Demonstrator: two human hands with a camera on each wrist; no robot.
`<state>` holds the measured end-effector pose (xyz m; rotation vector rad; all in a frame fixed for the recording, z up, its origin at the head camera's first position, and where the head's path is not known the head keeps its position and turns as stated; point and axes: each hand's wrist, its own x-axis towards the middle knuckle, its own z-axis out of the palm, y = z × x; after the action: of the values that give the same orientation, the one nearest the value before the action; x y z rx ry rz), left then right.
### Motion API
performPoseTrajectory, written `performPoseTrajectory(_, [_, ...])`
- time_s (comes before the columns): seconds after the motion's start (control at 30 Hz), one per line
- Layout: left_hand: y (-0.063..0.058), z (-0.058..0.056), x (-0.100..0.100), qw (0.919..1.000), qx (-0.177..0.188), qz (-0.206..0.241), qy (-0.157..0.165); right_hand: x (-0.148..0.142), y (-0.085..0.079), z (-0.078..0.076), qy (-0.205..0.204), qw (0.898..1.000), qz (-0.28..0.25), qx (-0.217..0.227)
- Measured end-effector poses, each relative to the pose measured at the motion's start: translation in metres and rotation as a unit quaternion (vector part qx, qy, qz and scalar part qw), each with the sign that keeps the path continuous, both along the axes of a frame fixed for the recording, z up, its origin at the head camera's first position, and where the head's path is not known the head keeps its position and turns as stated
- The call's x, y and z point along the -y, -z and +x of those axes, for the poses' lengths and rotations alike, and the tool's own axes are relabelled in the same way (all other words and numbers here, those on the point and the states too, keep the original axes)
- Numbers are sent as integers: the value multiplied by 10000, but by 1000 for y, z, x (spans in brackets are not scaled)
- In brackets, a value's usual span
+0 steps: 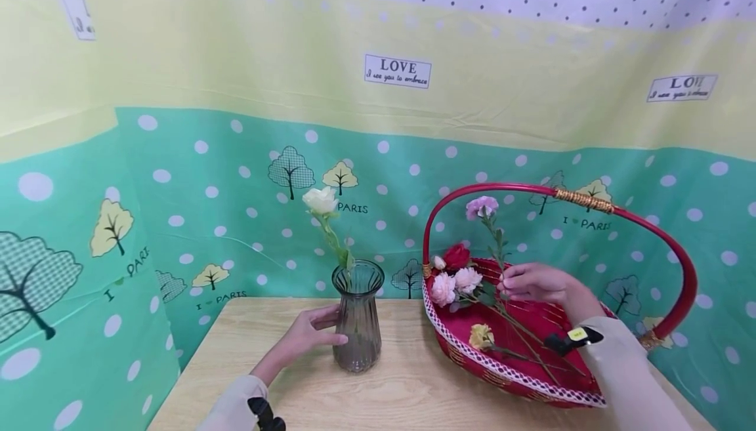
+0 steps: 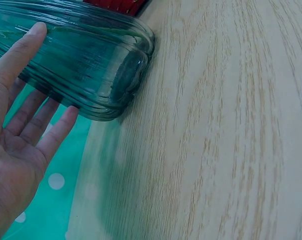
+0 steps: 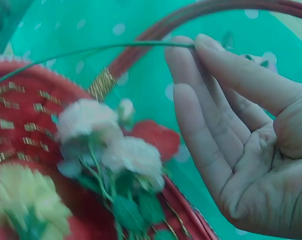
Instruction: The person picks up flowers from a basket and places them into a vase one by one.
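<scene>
My left hand (image 1: 315,334) holds a ribbed grey glass vase (image 1: 358,332) low on its left side, thumb in front and fingers reaching behind. The left wrist view shows the thumb (image 2: 20,52) across the glass, with the palm away from it. A white rose (image 1: 321,201) stands in the vase, leaning left. Over the basket (image 1: 508,378), my right hand (image 1: 540,283) pinches a purple carnation (image 1: 482,207) by its stem between thumb and fingertips, the bloom upward. In the right wrist view the thin green stem (image 3: 115,46) runs left from the fingertips.
In the red-lined basket lie pink flowers (image 1: 455,285), a red rose (image 1: 457,256) and a yellow flower (image 1: 481,336). Its tall red handle (image 1: 508,187) arches over the right hand. Both stand on a wooden table (image 1: 331,405) before a green dotted curtain (image 1: 236,155).
</scene>
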<state>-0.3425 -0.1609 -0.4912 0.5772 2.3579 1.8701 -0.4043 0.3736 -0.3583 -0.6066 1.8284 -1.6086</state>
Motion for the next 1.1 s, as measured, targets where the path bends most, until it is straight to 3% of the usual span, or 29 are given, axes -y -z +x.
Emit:
performPoseTrajectory(0.23, [0,1,0,9999,5,-69,-83,33,10,3,-482,9921,-1154,84])
performPoseTrajectory(0.5, [1,1,0,10000,26,24,-54,71,18,12,-51,9848,-1727,-181])
performPoseTrajectory(0.8, [2,0,0,10000,-14,56,-15,112,15,21,-221,9565,-2834,-653])
performPoseTrajectory(1.1, [1,1,0,10000,-25,26,-34,144,8,22,223,9371,-3384,-827])
